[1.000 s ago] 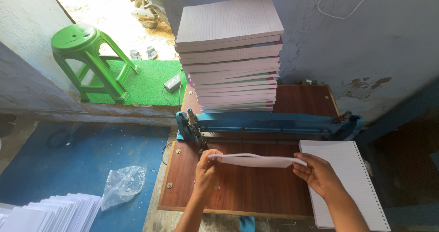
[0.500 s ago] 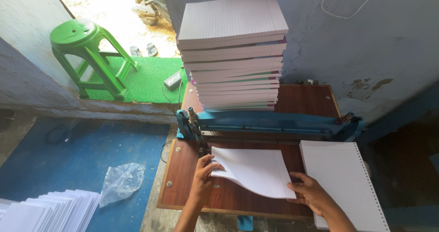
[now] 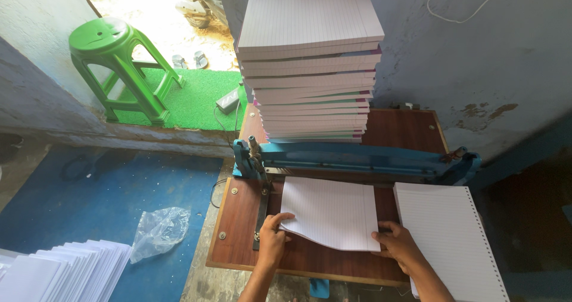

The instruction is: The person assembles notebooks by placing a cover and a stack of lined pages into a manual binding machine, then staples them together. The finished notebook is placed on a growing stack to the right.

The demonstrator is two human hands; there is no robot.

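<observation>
Ruled paper sheaf (image 3: pixel 330 212): flat on wooden table (image 3: pixel 238 230), far edge against blue punching machine (image 3: pixel 357 159). Left hand (image 3: pixel 273 236) fingers pinch its near left corner; right hand (image 3: pixel 398 245) grips the near right corner, fingertips hidden beneath. Punched stack (image 3: pixel 450 236) at right, cut off by frame; tall pile (image 3: pixel 313 64) hides the table's rear.

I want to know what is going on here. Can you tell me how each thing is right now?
Left hand: gripping the sheets' left edge.
Right hand: gripping the sheets' right corner.
Lined sheets: flat on the board, under the blue bar.
Blue bar: down.
Tall paper stack: upright, unevenly piled.
Punched paper pile: lying flat.
Green stool: standing, unoccupied.
Plastic bag: crumpled on floor.
</observation>
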